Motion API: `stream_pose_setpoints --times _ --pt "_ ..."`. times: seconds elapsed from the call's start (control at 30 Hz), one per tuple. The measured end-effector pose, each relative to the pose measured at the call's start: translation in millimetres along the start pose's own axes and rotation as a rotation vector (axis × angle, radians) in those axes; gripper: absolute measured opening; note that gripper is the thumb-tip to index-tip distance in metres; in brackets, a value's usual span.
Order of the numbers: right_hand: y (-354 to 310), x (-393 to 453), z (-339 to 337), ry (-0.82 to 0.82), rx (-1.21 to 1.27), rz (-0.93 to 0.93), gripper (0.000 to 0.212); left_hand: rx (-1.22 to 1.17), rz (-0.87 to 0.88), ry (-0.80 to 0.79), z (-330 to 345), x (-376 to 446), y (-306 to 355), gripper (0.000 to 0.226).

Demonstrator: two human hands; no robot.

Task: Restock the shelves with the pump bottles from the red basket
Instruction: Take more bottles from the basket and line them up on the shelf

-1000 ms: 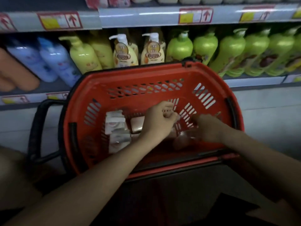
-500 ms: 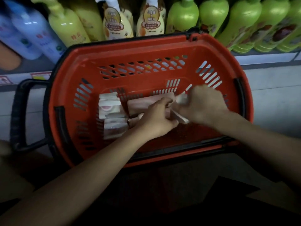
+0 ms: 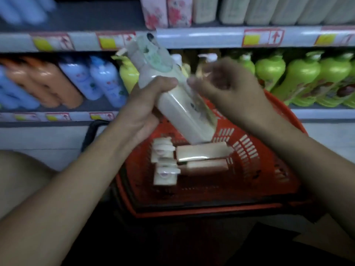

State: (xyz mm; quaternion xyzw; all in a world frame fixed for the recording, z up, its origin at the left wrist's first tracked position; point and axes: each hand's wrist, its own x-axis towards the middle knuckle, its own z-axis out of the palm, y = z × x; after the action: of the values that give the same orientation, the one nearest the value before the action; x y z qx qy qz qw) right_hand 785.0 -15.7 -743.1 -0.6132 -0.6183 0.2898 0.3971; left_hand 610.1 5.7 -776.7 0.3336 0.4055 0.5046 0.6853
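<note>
Lifted clear of the red basket, a rigid, smooth pump bottle is clamped mid-body by left hand fingers; right hand fingers are blurred, grip undeterminable.

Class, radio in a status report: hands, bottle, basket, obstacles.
Left hand grips cream pump bottle above red basket. Right hand beside it, blurred. Two bottles remain inside. Nothing blocking.

Motion-blurred right hand; held bottle's label print unreadable, shelf tags too.
</note>
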Motion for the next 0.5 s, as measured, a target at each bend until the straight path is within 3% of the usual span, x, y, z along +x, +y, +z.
stream_pose_setpoints --times 0.1,0.17,0.2,0.33,0.5 --pt "-16 -11 15 -0.442 0.450 0.092 0.034 -0.118 -0.028 -0.178 -6 -23 57 0.086" --pt "-24 -22 24 -0.605 0.609 0.057 0.030 -0.095 -0.022 -0.236 -8 -38 83 0.105" --pt "-30 -26 27 -0.620 0.637 0.028 0.030 -0.055 -0.018 -0.245 -8 -44 95 0.100" --pt "-69 -25 31 -0.453 0.656 -0.063 0.038 0.148 0.115 -0.178 -4 -54 139 0.050" --pt "-129 1 30 -0.146 0.597 -0.171 0.040 0.408 0.405 -0.097 -15 -60 199 0.047"
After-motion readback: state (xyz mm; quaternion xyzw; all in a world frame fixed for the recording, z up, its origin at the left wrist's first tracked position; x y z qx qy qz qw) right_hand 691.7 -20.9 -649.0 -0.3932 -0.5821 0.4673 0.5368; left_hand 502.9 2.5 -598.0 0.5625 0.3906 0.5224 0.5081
